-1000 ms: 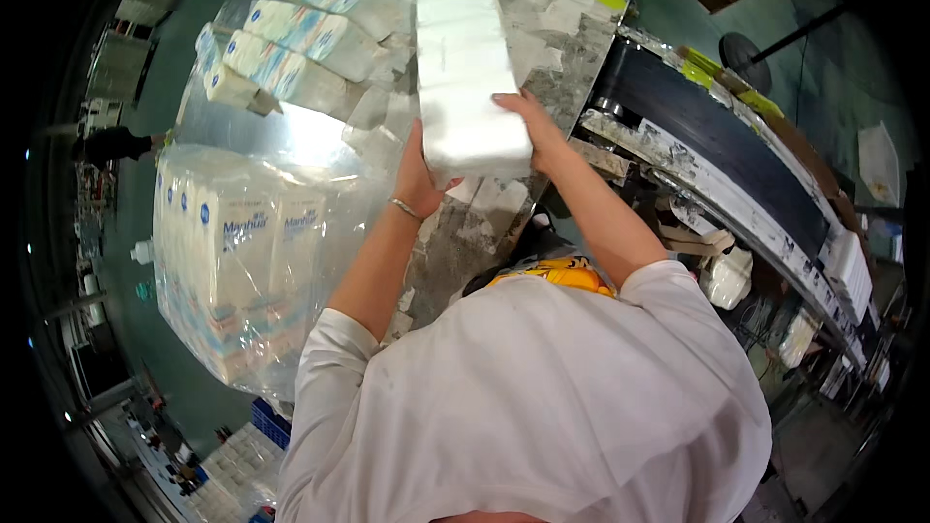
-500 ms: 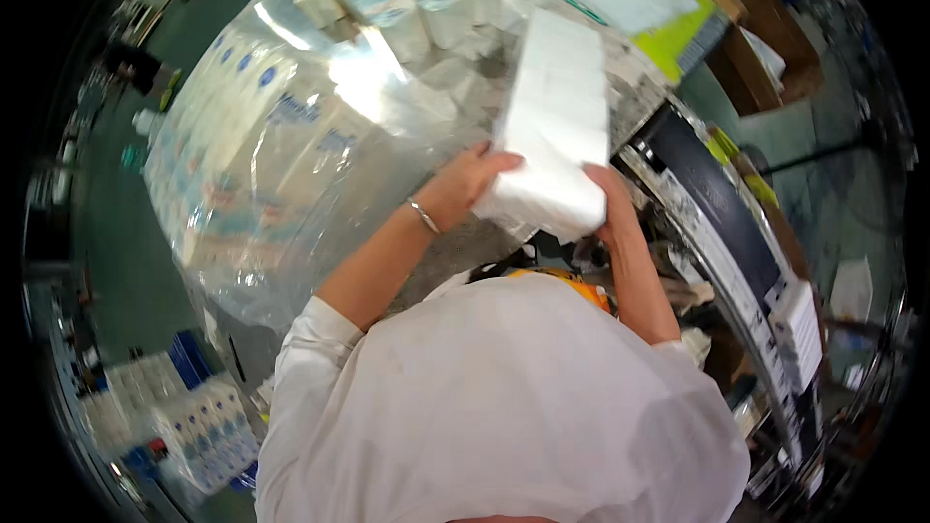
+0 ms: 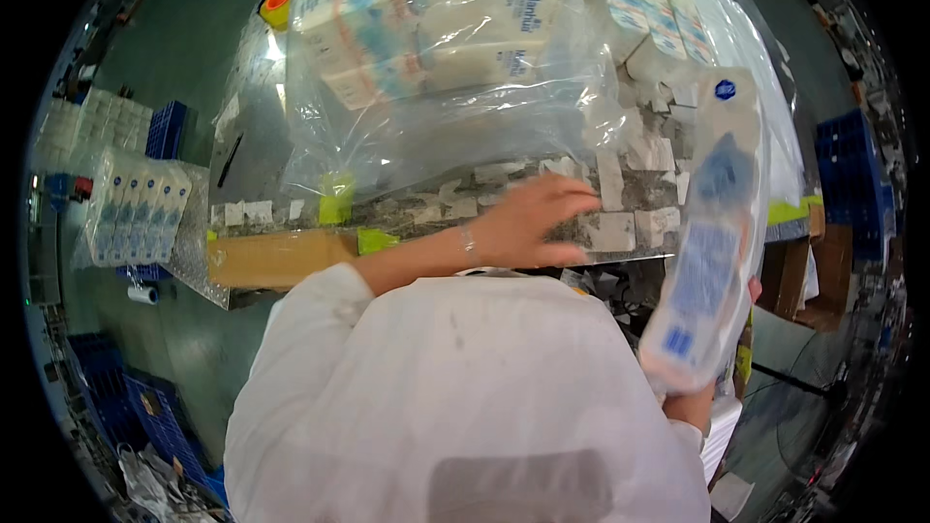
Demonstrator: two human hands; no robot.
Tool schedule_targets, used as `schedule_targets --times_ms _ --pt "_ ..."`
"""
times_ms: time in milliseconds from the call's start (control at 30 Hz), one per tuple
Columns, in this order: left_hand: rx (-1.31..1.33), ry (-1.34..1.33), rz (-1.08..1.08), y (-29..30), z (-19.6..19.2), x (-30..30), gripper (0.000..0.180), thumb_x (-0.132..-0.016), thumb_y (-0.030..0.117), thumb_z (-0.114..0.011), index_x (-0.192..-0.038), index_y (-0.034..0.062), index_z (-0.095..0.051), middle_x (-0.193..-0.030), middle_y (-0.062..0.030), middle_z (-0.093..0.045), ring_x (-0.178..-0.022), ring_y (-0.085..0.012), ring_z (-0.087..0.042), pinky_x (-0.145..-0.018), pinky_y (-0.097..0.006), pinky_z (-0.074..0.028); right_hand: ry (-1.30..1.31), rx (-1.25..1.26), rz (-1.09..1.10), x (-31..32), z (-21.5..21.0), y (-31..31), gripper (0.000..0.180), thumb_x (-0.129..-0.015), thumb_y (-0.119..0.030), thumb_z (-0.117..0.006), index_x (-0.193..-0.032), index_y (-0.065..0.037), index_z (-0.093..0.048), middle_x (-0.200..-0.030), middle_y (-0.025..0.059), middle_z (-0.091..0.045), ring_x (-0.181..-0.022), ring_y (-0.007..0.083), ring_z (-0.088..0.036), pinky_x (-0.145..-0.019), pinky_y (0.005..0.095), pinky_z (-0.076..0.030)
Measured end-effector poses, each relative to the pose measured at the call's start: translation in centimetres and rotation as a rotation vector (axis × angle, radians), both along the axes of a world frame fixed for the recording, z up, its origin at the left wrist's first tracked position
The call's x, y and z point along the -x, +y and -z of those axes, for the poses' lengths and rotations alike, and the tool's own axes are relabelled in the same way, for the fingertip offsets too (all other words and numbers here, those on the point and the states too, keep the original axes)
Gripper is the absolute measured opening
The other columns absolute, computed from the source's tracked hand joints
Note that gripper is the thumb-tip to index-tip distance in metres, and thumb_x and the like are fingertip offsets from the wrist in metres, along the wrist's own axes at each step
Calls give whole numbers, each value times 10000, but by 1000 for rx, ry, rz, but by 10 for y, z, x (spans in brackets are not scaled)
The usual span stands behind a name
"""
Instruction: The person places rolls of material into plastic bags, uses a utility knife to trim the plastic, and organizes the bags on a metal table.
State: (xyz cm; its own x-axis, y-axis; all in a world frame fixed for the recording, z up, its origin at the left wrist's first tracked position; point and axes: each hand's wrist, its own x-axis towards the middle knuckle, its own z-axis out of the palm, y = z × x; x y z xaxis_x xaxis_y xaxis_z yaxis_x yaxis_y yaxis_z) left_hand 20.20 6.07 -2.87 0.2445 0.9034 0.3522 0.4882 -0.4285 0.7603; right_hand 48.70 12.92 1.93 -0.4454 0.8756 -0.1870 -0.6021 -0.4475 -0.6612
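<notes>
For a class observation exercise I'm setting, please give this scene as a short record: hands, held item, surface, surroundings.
Left hand: open, nothing seen in it, over the table
Right hand: holding the long pack, mostly hidden by it
Held item: pale, blue-printed
Surface: pale scraps on the table
Beyond: packs in a clear plastic bag

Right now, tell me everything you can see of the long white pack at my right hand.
The pack is long and box-shaped, white under shiny, clear-looking film, with a dark blue emblem near its far end and blue print along its face; blur hides finer detail. Its near end slants toward your body, and in view it crosses the near edge of the table; whether they touch I can't tell. Your right hand, mostly hidden behind it, holds it.
</notes>
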Motion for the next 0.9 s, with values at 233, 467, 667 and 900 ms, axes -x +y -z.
schedule_targets --times_ms 233,467,667,900 --pt "-431 612 -1169 -137 46 114 509 -662 164 -688 -1098 24 -463 -1118 -132 -412 -1039 -307 -399 -873 -414 -322 -405 54 -344 -39 1 3 688 -715 -465 -501 -1229 -23 -385 -1169 143 -477 -1003 282 -511 -821 385 -447" --pt "-575 374 -1435 -102 9 169 520 -664 208 -704 -1061 5 -435 -1105 -151 -435 -991 -285 -429 -828 -384 -342 -582 105 -725 57 51 32 663 -723 -461 -504 -1212 -24 -403 -1156 136 -489 -1002 273 -512 -823 380 -445" --pt "-395 169 -1150 -96 10 170 85 -704 97 -648 -753 93 -578 -626 -47 -526 -520 -195 -498 -487 -296 -394 -567 53 -701 112 74 36 641 -730 -456 -508 -1197 -26 -418 -1146 130 -499 -1001 266 -512 -825 376 -443" --pt "-421 -19 -1021 -111 20 164 100 -708 70 -646 -777 72 -574 -604 -60 -508 -490 -194 -491 -464 -290 -394 -468 40 -424 145 42 30 587 -750 -454 -506 -1156 -33 -455 -1100 120 -525 -981 255 -522 -823 371 -445"
